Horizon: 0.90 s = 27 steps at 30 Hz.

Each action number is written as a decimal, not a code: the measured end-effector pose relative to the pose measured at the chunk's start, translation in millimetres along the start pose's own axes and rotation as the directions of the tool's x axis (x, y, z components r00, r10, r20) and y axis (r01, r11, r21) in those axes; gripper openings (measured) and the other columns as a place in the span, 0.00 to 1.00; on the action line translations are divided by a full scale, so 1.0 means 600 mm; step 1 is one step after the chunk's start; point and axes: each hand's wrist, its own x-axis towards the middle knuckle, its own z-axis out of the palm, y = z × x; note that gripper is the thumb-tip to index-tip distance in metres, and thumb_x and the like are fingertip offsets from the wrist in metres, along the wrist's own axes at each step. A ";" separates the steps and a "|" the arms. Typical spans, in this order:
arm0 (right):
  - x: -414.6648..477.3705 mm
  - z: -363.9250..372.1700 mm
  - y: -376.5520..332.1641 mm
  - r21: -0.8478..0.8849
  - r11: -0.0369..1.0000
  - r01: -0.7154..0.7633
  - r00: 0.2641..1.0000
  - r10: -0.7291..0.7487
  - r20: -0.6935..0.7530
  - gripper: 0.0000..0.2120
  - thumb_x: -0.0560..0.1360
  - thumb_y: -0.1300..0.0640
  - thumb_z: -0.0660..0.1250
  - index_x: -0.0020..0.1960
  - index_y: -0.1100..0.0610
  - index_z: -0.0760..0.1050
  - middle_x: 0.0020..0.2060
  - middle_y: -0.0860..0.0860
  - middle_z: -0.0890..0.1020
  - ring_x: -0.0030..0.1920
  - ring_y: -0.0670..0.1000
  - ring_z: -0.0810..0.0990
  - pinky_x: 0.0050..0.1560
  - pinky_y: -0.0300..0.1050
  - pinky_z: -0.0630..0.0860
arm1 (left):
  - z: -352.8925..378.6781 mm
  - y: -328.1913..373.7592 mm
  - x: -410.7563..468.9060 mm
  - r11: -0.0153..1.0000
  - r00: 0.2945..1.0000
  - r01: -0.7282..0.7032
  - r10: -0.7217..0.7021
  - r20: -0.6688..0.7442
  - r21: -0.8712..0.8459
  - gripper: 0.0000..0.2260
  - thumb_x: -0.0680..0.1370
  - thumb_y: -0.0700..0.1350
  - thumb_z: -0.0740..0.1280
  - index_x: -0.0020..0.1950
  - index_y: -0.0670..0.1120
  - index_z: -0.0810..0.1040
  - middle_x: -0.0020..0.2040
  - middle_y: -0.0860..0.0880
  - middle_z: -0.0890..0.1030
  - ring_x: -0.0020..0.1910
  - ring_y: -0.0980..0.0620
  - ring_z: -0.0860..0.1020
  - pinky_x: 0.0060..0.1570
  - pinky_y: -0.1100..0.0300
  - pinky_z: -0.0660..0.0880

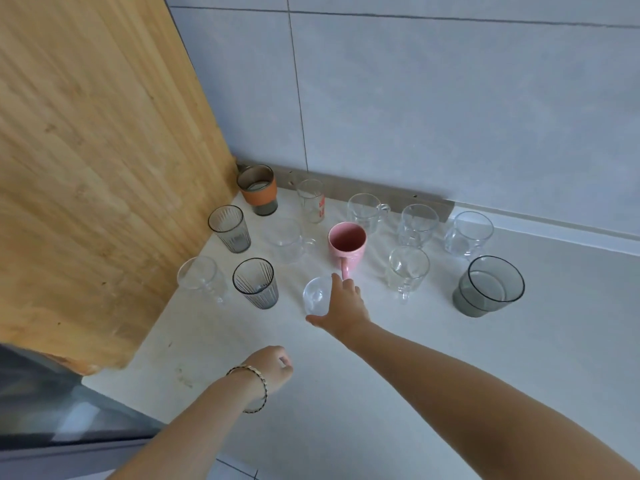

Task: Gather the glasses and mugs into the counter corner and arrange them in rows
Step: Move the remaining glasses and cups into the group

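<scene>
Nearest to me, low in the centre of the frame, my left hand point(273, 366) hovers over the white counter point(398, 393) with its fingers curled under into a loose fist, holding nothing. A beaded bracelet point(255, 389) circles the wrist. Just beyond, my right hand point(344, 306) reaches in from the lower right and grips a small clear tumbler point(316, 295), thumb on the near side, fingers wrapped over the far side. I cannot tell whether its base is on the counter. The tumbler is in line with the front row of the cluster in the counter corner, mid-frame. To its left are a front ribbed glass point(256, 283) and a board-side clear mug point(200, 277), close to the wooden board point(86, 168) that fills the upper left. To its right are a handle-forward clear mug point(408, 270) and a wide smoky tumbler point(490, 286). Behind these, a middle row runs left to right: a rear ribbed glass point(230, 229), a faint clear mug point(285, 240), a pink mug point(347, 244) whose handle ends just beside my right fingertips, and two stepped clear mugs point(417, 223). Farthest back, along the grey strip point(429, 202) at the foot of the tiled wall point(450, 98), stand an orange-sleeved cup point(258, 189) in the very corner, a red-printed glass point(311, 201) and a back-row clear mug point(366, 210).
</scene>
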 end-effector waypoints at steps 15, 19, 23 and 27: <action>-0.262 -0.156 0.395 -0.085 0.932 -0.351 0.920 0.361 0.156 0.19 0.77 0.52 0.61 0.67 0.54 0.69 0.65 0.53 0.72 0.66 0.52 0.70 0.66 0.45 0.69 | 0.104 0.315 -0.004 0.918 0.947 -0.307 0.268 0.177 0.251 0.07 0.76 0.43 0.59 0.51 0.49 0.76 0.57 0.46 0.78 0.55 0.48 0.76 0.49 0.64 0.69; -0.355 -0.246 0.532 0.004 0.869 -0.495 0.866 0.493 0.081 0.16 0.77 0.53 0.61 0.64 0.54 0.72 0.63 0.51 0.75 0.63 0.51 0.74 0.63 0.43 0.71 | 0.185 0.475 -0.036 0.858 0.903 -0.421 0.366 0.225 0.296 0.12 0.77 0.44 0.59 0.57 0.46 0.77 0.60 0.46 0.78 0.55 0.47 0.77 0.48 0.65 0.69; -0.441 -0.326 0.677 0.065 0.821 -0.567 0.823 0.567 0.014 0.15 0.77 0.54 0.61 0.63 0.55 0.73 0.61 0.51 0.77 0.61 0.51 0.76 0.61 0.42 0.72 | 0.283 0.623 -0.065 0.813 0.865 -0.494 0.424 0.268 0.309 0.13 0.78 0.44 0.58 0.59 0.44 0.76 0.61 0.44 0.78 0.48 0.48 0.76 0.44 0.65 0.66; -0.508 -0.406 0.828 0.083 0.794 -0.603 0.795 0.606 -0.026 0.15 0.77 0.54 0.61 0.63 0.55 0.73 0.62 0.52 0.76 0.61 0.52 0.75 0.61 0.43 0.72 | 0.383 0.753 -0.086 0.806 0.862 -0.500 0.428 0.272 0.317 0.12 0.78 0.44 0.58 0.58 0.43 0.76 0.59 0.43 0.79 0.45 0.48 0.75 0.44 0.62 0.69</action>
